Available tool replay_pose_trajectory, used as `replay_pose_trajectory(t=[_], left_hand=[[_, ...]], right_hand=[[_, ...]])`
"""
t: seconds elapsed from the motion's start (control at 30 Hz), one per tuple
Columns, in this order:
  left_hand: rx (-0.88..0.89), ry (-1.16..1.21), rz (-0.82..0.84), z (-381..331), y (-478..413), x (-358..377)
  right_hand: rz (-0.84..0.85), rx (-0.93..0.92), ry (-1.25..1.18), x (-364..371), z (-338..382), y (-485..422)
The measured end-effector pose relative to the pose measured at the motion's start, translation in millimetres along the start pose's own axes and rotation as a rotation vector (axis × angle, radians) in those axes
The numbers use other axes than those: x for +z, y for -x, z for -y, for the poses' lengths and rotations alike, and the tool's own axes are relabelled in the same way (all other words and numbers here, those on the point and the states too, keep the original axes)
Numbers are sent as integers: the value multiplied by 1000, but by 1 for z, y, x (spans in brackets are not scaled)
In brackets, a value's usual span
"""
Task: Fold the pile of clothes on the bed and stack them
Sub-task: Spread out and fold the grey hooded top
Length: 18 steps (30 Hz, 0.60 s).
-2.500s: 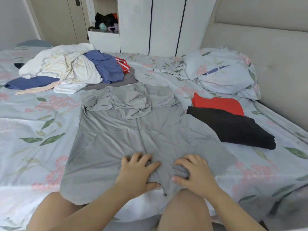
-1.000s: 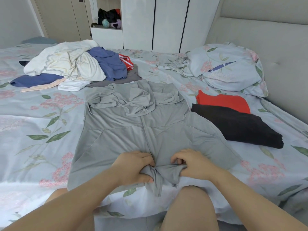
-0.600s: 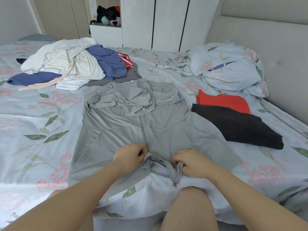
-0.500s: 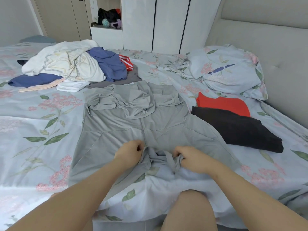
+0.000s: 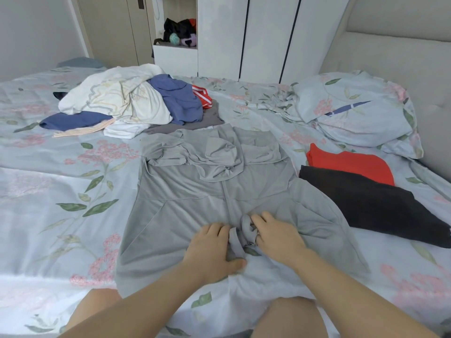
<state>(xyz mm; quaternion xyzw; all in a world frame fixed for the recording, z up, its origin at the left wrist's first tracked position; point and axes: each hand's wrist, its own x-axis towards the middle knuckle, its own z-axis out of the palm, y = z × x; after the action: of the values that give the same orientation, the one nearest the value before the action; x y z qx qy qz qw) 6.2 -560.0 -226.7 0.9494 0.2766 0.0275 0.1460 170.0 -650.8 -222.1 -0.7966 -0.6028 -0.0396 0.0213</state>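
Observation:
A grey zip-up garment (image 5: 195,206) lies spread flat on the bed (image 5: 61,191), its hood and sleeves bunched at the far end. Both hands are at the middle of its near hem, which is rolled up into a small bunch between them. My left hand (image 5: 212,250) holds the bunch between thumb and fingers. My right hand (image 5: 275,237) grips it from the other side, with cloth wrapped round its fingers. An unfolded pile of clothes (image 5: 122,103), white, blue and red, sits at the far left. A folded black garment (image 5: 366,206) lies over a folded red one (image 5: 349,164) to the right.
A floral pillow (image 5: 353,113) leans against the padded headboard (image 5: 390,57) at the far right. White wardrobe doors (image 5: 244,37) stand behind the bed. My bare knees (image 5: 288,318) are at the bed's near edge.
Both hands went from lying flat on the hem to gripping it. They lifted and gathered the middle of the hem and moved it forward, uncovering the sheet near my knees.

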Motion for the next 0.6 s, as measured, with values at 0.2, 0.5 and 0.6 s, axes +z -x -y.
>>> replay_pose_trajectory(t=[0.2, 0.5, 0.6], left_hand=[[11, -249, -27, -7, -8, -6], [-108, -643, 64, 0, -1, -57], [-115, -682, 147, 4, -10, -79]], right_hand=[[44, -165, 107, -10, -7, 26], [31, -178, 333, -31, -33, 33], [12, -205, 358, -58, -31, 24]])
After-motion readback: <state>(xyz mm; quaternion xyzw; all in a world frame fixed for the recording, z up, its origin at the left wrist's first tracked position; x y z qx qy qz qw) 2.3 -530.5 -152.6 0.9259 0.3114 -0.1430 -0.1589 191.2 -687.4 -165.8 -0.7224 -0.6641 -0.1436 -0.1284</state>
